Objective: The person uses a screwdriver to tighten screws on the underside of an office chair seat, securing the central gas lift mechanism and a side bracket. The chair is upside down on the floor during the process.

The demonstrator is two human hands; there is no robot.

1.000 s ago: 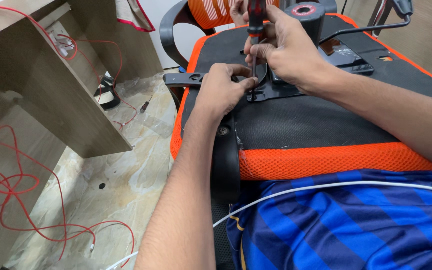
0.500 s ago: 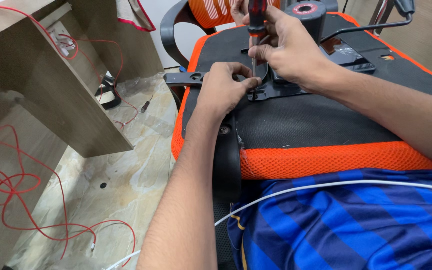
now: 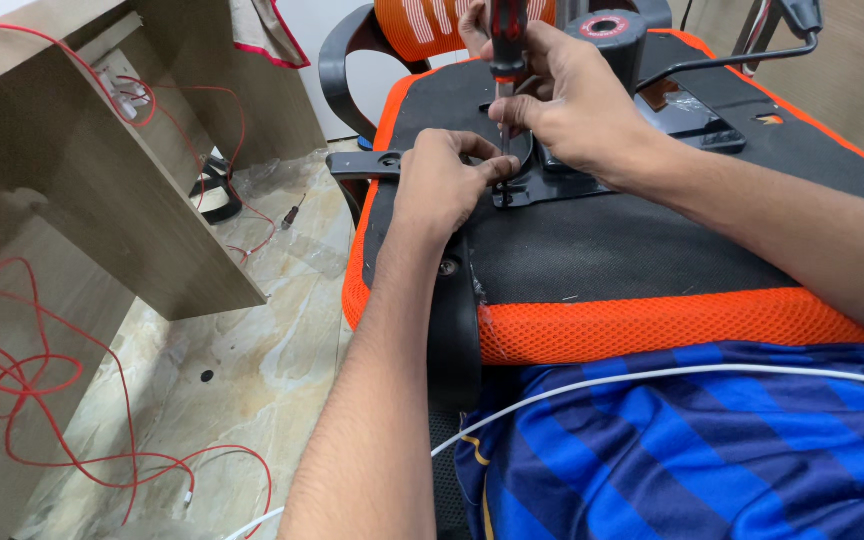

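An upturned office chair seat (image 3: 652,320) with black underside and orange mesh rim lies in front of me. My right hand (image 3: 572,100) grips a red-and-black handled screwdriver (image 3: 505,45) held upright, its shaft going down to a black metal bracket (image 3: 552,190) on the seat's underside. My left hand (image 3: 442,185) rests on the seat, its fingertips pinched at the screwdriver tip by the bracket. The screw itself is hidden by the fingers. A black armrest (image 3: 452,320) hangs at the seat's left edge.
A wooden desk panel (image 3: 102,180) stands at left with red wires (image 3: 22,380) trailing over the marble floor (image 3: 252,370). A small screwdriver (image 3: 293,212) lies on the floor. A white cable (image 3: 652,378) crosses my blue striped shirt. The chair's gas-lift socket (image 3: 607,30) and lever (image 3: 742,55) stand behind.
My right hand and the screwdriver have shifted slightly on the bracket; the left hand stays pinched at the tip. Nothing else has moved.
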